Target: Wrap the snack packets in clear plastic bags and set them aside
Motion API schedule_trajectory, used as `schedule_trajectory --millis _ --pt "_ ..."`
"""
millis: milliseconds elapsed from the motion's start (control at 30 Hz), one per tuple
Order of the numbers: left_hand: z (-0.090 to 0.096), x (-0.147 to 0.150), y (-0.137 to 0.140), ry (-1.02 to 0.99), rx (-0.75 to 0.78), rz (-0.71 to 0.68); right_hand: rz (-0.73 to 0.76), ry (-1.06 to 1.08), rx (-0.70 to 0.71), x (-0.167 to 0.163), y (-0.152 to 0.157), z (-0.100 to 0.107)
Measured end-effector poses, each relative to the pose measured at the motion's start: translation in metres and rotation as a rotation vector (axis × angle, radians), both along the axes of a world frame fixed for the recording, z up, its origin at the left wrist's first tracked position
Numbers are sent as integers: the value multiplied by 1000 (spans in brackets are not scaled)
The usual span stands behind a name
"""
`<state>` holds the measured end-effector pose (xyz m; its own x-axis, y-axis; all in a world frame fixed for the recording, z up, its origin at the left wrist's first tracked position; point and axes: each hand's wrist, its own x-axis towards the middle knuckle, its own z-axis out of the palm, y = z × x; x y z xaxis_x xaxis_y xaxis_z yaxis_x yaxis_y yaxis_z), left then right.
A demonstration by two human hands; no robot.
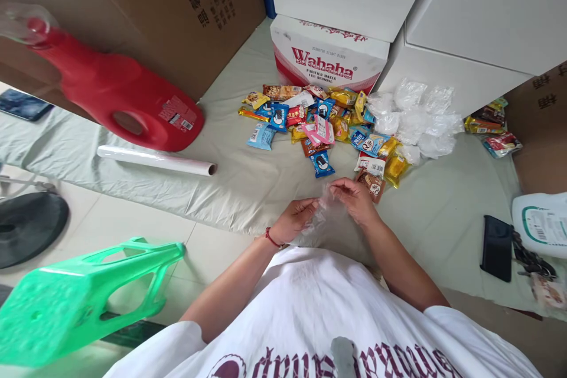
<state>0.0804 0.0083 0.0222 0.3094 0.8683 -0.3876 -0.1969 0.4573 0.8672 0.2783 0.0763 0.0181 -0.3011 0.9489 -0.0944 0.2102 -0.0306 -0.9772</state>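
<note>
Between my two hands a small clear plastic bag point(326, 207) is stretched, thin and crumpled, close to my shirt. My left hand point(296, 220), with a red cord at the wrist, pinches its left side. The upper right edge is pinched by the fingers of my right hand point(355, 199). Just beyond lies a loose heap of wrapped snacks, among them a blue snack packet point(321, 163), a pink packet point(319, 131) and a brown packet point(371, 185) near my right fingertips. Right of the heap is a pile of crumpled clear plastic bags point(419, 121).
A Wahaha water carton point(330, 56) stands behind the snacks. At left are a red jug point(128, 97), a white roll point(155, 160) and a green stool point(84, 301). A black phone point(497, 248) lies right, beside a white container point(543, 223). More snack packets point(491, 121) sit by the right-hand box.
</note>
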Motion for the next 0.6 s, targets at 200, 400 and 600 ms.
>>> schedule_trajectory --millis 200,400,600 --pt "2 -32 0 76 7 -21 -197 114 -126 17 17 2" --pt "3 -73 4 117 -167 -130 -249 134 -198 44 39 5" --pt "-10 -95 18 309 -82 -21 -213 -249 -88 38 46 -12"
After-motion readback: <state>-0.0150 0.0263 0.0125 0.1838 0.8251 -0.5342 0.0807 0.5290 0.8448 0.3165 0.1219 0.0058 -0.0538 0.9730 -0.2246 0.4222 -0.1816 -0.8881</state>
